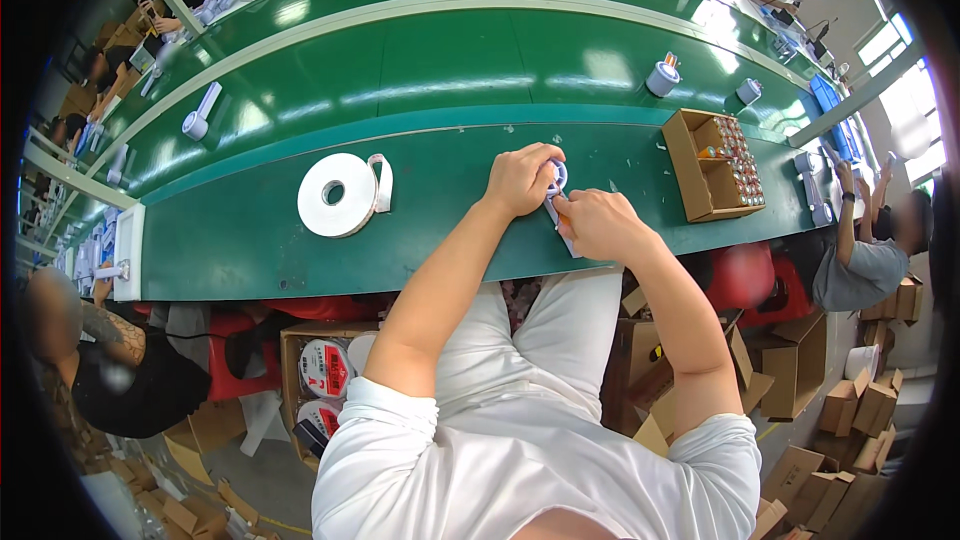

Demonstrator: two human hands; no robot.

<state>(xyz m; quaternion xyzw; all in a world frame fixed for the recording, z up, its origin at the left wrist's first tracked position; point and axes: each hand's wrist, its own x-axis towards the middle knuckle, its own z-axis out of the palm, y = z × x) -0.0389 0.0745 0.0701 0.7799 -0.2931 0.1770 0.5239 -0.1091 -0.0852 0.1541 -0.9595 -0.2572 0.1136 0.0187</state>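
A pale lilac device (560,174) with a round, ring-like head and a long handle lies at the front of the green workbench. My left hand (522,180) curls over its round head from the left, fingers closed on it. My right hand (604,224) is closed at the handle, its thumb and fingers pressed together near where head and handle meet. The handle's lower end sticks out beneath the right hand. My fingers hide much of the device, so I cannot tell whether a smaller part is between them.
Left on the bench is a white tape roll (338,195). At right stands a cardboard box (690,162) of small cylinders with metallic ends. Similar lilac devices (196,123) sit on the green belt (450,55) beyond. Co-workers sit on both sides; cartons (795,365) crowd the floor.
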